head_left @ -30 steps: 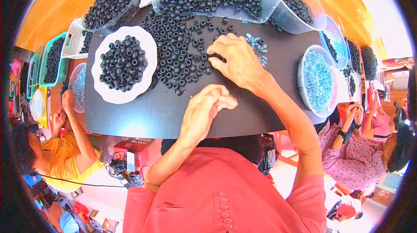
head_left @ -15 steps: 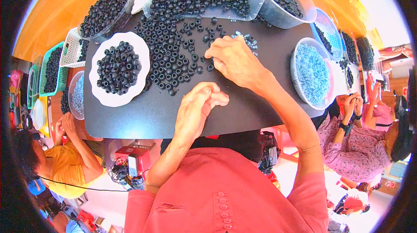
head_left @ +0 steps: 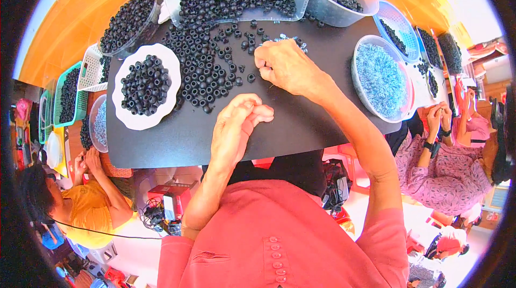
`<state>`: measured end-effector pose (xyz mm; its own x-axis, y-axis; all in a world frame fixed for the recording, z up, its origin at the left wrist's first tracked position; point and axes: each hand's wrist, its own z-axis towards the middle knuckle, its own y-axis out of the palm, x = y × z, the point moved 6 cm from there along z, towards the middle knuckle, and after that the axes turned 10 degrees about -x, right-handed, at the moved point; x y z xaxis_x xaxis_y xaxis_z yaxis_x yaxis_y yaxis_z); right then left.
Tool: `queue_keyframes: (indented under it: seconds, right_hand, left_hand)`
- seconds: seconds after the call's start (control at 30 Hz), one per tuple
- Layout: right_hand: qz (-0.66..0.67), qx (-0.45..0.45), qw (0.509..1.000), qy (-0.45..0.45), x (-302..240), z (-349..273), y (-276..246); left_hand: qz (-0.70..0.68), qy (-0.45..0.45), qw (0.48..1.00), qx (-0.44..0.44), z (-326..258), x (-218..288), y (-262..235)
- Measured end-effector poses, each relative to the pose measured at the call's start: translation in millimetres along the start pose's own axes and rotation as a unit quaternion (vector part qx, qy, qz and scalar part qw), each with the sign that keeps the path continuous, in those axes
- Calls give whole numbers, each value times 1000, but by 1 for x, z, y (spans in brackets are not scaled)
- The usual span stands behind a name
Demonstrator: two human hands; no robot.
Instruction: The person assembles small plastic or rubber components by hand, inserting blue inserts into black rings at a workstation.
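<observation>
My right hand is closed over the dark tabletop, fingers curled down and pressed together. Whatever they may pinch is hidden. Just beyond its knuckles lies a small heap of clear blue pieces, partly covered by the hand. My left hand is held nearer to me with fingers bent in and thumb against them; any contents are too small or hidden to make out. Loose black round pieces with holes spread over the table left of and beyond my hands. A scalloped white plate of such pieces stands at left.
A clear bin of black pieces stands at the far side, flanked by round tubs. At right is a bowl of clear blue pieces. People sit working on both sides, one in yellow, one in a patterned top.
The fingers of my right hand have drawn in more tightly. My left hand keeps nearly the same curled shape. The whole view has shifted slightly.
</observation>
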<state>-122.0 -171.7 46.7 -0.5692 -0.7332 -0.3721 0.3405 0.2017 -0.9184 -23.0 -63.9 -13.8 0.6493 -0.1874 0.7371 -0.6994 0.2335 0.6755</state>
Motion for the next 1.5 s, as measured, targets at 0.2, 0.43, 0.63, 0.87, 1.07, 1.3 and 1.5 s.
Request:
queue_keyframes:
  seconds: [0.2, 0.43, 0.63, 0.87, 1.07, 1.3, 1.5]
  right_hand:
    - [65, 26, 997, -21, -6, -15, -3]
    - [103, -7, 994, 28, -14, -34, 0]
    - [205, 62, 976, 21, -20, -42, -2]
    - [432, 45, 897, 83, -35, -52, 6]
    - [400, 117, 908, 55, -39, -63, 9]
    - [441, 184, 877, 58, -35, -78, 25]
    - [372, 189, 908, 31, -41, -76, 17]
  left_hand:
    - [-14, 5, 1000, -5, 0, 1, 2]
    - [-17, 13, 1000, -11, 0, 2, 2]
    - [-17, 15, 1000, -1, -1, 3, 3]
    - [-31, 44, 997, 51, 2, 5, 4]
    - [20, 44, 998, 41, -2, 4, 3]
    - [67, 37, 996, 44, -6, 4, 6]
    - [29, 24, 998, 58, -5, 4, 4]
